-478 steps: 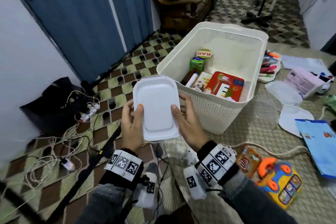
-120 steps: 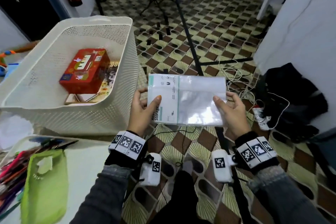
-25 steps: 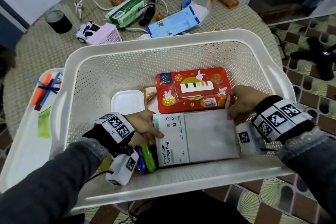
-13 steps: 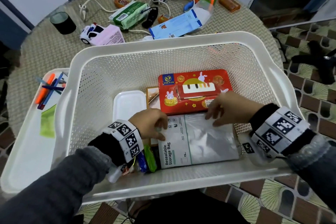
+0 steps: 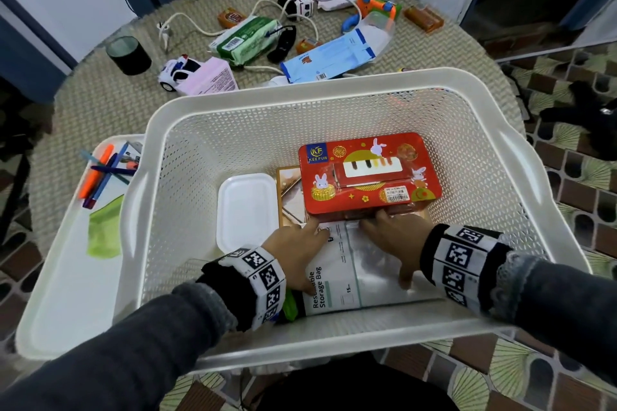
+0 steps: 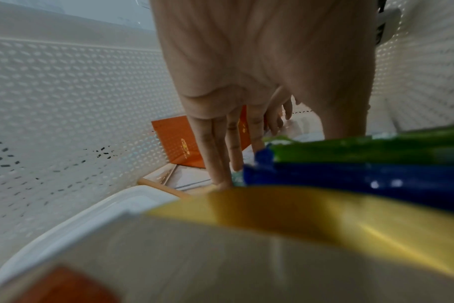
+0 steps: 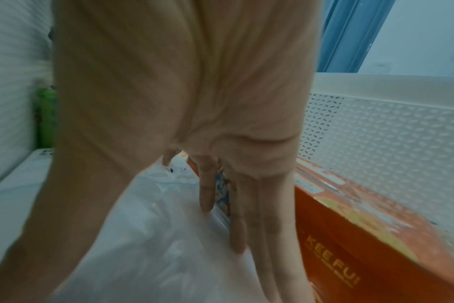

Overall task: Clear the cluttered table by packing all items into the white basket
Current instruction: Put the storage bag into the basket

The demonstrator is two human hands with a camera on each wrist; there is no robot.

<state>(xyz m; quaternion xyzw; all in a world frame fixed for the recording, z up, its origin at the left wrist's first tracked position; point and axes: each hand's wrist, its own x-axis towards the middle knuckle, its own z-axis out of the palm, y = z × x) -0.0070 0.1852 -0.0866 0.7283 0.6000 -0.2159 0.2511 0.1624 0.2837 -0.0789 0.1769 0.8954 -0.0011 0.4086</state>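
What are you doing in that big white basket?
A person is tidying up. Both hands, left hand and right hand, press a pack of storage bags flat inside the white basket, next to a red tin. Toys and packets still wait on the table.

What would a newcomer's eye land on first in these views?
Probably the bright red tin lying in the white basket, toward its far right side. Next, the left hand and right hand pressing flat on a pack of storage bags at the basket's near wall, just in front of the tin. Beyond the basket, clutter on the table includes a green packet and a blue pouch.
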